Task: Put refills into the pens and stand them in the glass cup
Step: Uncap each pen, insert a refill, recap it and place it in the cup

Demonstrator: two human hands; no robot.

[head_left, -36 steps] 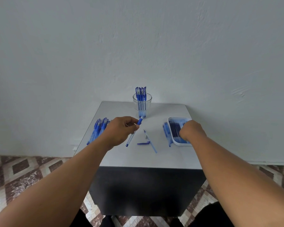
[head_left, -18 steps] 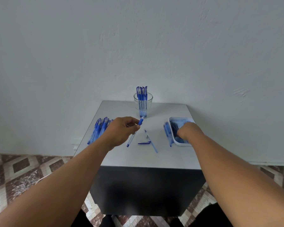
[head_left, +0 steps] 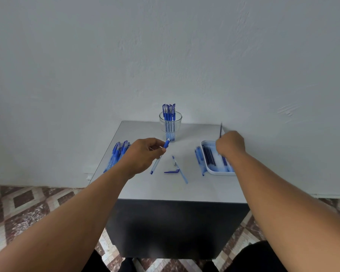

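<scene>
Pen barrel sits in the left hand, pinched between thumb and fingertips near its blue grip end, tilted with the grip end pointing up toward the glass cup and the tail end low over the table. Right hand is curled in a loose fist over the far end of the white tray, holding a thin dark refill that sticks up above the knuckles. More dark refills lie lengthwise in the tray.

Glass cup stands at the back of the table, near the wall, with several capped blue pens upright in it. Loose pen parts lie between the hands: a blue cap and a thin clear piece, touching or nearly so, can't tell which. Pile of blue pens lies at the left edge, partly hidden by the left wrist. A few blue pieces lie just beside the tray's left wall.

Table has a pale grey top and dark front, set against a white wall. Patterned tile floor shows on both sides.
</scene>
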